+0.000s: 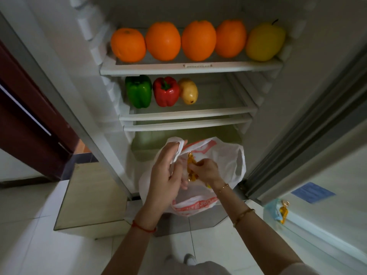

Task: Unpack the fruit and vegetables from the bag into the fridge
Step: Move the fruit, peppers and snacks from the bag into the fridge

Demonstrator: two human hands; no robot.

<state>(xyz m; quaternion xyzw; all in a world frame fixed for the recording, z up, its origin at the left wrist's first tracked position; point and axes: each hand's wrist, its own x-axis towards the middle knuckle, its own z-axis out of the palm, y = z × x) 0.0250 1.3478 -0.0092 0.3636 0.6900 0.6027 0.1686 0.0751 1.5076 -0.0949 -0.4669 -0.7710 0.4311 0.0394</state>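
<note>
Right hand (pixel 205 169) clenched on a small yellow item (pixel 191 165) at the bag (pixel 222 155) mouth; item's identity not readable, partly hidden by the fingers. Left hand (pixel 166 175) pinching the near bag handle (pixel 179 148), remaining fingers loosely spread below it. Bag hanging in front of the open fridge (pixel 228 92), level with the lowest compartment, mouth facing up.

Already placed: four oranges (pixel 162 41) in a row on the top shelf (pixel 188 68) with a yellow fruit (pixel 265 41) at the right end; green pepper (pixel 138 91), red pepper (pixel 166 91) and potato (pixel 188 91) side by side at the left of the second shelf (pixel 188 114). Right half of the second shelf bare.

Step in hand, as judged: lifting the yellow item clear of the bag.

Procedure:
- Keep the handle pulled up and to the left so the mouth stays wide.
- Draw the item straight up; avoid snagging thin plastic on it.
- Maintain a firm grasp until clear of the bag rim.
- Set down on the bare part of the second shelf, beside the potato, not stacked.
- Check the bag for remaining contents; interior not visible here.

Pose: both forearms extended forward and down, converging at the bag. Left wrist bent, palm turned right, red cord on the wrist. Right wrist flexed downward, knuckles up, bracelets on wrist and forearm.
</note>
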